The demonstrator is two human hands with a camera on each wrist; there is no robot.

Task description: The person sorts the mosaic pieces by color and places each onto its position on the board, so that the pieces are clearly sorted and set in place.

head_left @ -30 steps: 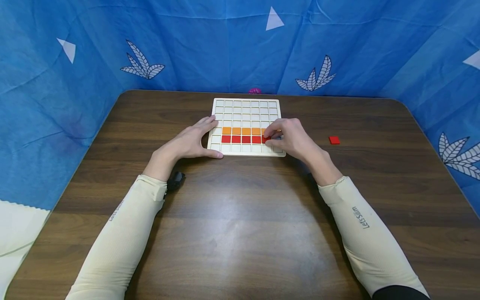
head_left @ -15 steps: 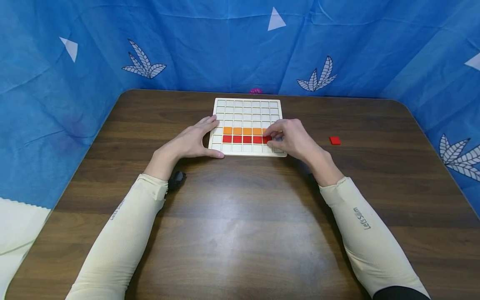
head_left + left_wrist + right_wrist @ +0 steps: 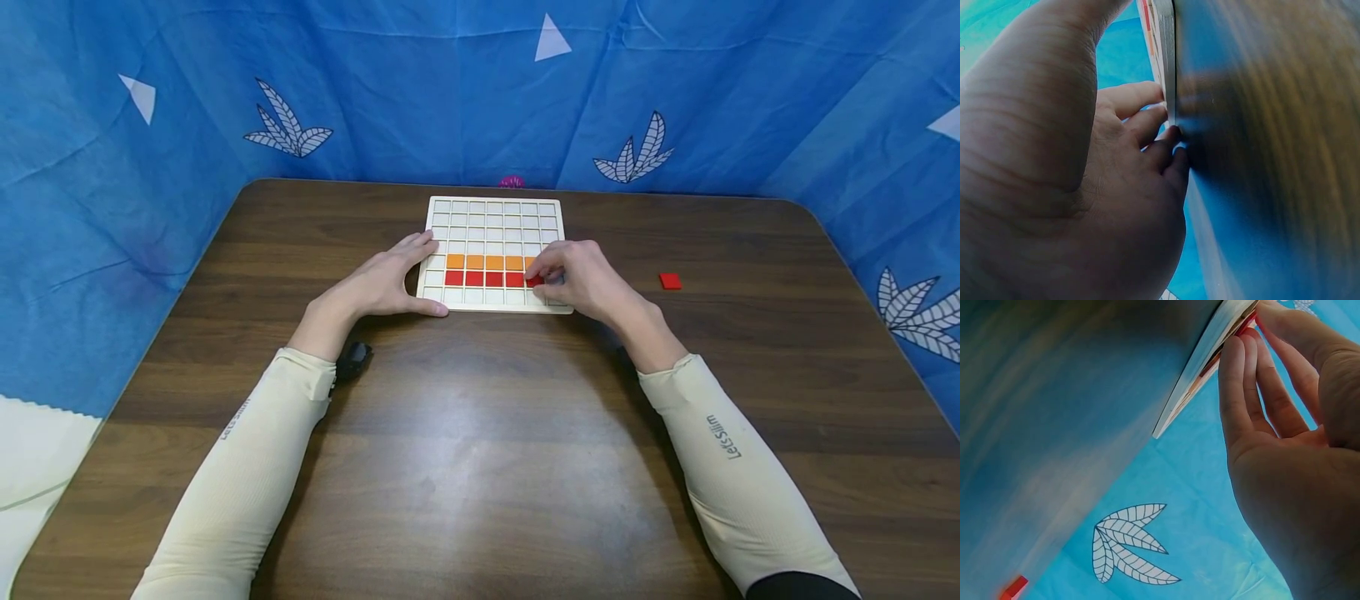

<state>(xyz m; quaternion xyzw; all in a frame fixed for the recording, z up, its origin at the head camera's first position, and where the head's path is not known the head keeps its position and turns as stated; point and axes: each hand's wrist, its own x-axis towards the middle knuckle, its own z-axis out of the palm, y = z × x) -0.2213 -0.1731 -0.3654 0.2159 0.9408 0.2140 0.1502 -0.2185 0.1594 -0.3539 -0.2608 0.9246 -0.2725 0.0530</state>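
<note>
A pale grid board (image 3: pixel 495 225) lies toward the far side of the table, with a row of orange tiles (image 3: pixel 474 262) and, just nearer, a row of red tiles (image 3: pixel 474 278) in its cells. My left hand (image 3: pixel 378 279) rests against the board's left side, thumb at the near corner and fingers spread along the edge; the left wrist view shows the fingertips touching the board's side (image 3: pixel 1169 62). Between thumb and fingers my right hand (image 3: pixel 581 271) pinches a red tile (image 3: pixel 534 281) at the right end of the red row. Part of that tile is hidden by the fingers.
One loose red tile (image 3: pixel 670 281) lies on the brown wooden table (image 3: pixel 480 433), right of the board. A blue printed cloth (image 3: pixel 420 92) hangs behind the table's far edge. White material (image 3: pixel 37 467) shows at the left.
The right fingers have shifted very slightly at the red tile, still at the row's right end. My left hand keeps its place on the board.
</note>
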